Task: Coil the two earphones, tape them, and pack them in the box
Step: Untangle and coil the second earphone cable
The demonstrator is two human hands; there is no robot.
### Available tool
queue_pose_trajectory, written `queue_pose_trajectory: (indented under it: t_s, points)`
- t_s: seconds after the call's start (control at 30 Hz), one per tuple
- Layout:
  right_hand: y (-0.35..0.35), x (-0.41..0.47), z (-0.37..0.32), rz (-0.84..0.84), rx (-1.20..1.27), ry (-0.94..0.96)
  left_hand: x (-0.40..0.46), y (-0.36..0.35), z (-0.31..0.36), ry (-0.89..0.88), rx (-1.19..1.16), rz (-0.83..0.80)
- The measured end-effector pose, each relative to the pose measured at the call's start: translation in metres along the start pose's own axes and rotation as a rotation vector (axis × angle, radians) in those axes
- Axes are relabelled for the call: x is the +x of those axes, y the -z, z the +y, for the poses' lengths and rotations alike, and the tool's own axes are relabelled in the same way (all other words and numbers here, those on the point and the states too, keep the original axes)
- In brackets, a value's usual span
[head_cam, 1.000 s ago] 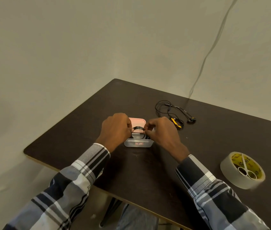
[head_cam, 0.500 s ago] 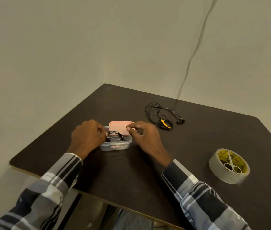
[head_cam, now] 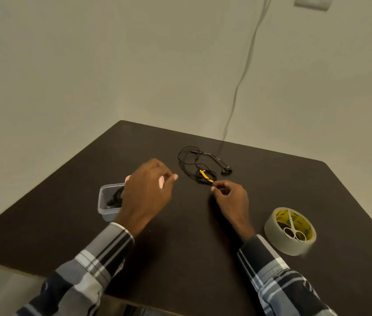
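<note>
The right hand [head_cam: 231, 197] lay at the near edge of the loose earphone [head_cam: 199, 166], its fingers [head_cam: 218, 187] curled as if pinching the cord; actual contact could not be told. The left hand [head_cam: 146, 192] hovered over the tabletop [head_cam: 180, 258], fingers loosely bent and holding nothing. The thin cord looked light, limp and tangle-prone, best gathered near its yellow tie. A coiled earphone [head_cam: 115, 198] lay in the clear box [head_cam: 106, 209]. The tape roll [head_cam: 290, 231], holding scissors [head_cam: 293, 226], stood well apart.

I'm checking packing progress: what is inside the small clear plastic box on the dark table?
Inside the small clear plastic box lies a black coiled earphone. The left hand covers the box's right side, so any tape or further contents are hidden.
</note>
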State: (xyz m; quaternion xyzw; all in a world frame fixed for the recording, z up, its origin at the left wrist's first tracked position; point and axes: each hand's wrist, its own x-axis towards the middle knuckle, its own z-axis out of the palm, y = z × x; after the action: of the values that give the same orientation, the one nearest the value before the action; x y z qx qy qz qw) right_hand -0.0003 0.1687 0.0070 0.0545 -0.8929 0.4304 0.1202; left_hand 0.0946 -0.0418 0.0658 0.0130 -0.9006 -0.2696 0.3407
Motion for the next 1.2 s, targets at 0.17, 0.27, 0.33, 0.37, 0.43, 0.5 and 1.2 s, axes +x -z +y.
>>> queue_pose_trajectory:
  t_s: [0.17,0.27,0.33,0.37,0.43,0.5,1.2]
  points:
    - [-0.003,0.018,0.013,0.111,0.028,-0.045,-0.003,-0.063,0.018,0.015,-0.126,-0.138]
    - [-0.004,0.033,0.017,0.169,0.004,-0.074,0.002,-0.093,0.019,0.073,-0.175,-0.212]
    - [-0.005,0.043,0.019,0.197,-0.019,-0.101,0.007,-0.109,0.018,0.101,-0.186,-0.24]
    - [-0.006,0.048,0.02,0.21,-0.031,-0.108,0.009,-0.115,0.017,0.109,-0.187,-0.254]
    - [-0.005,0.057,0.02,0.23,-0.046,-0.12,0.012,-0.123,0.015,0.116,-0.187,-0.284]
    - [-0.004,0.065,0.019,0.226,-0.065,-0.117,0.014,-0.126,0.014,0.108,-0.204,-0.276]
    - [0.0,0.065,0.034,0.075,-0.018,-0.065,0.011,-0.129,0.001,0.106,-0.378,-0.2]
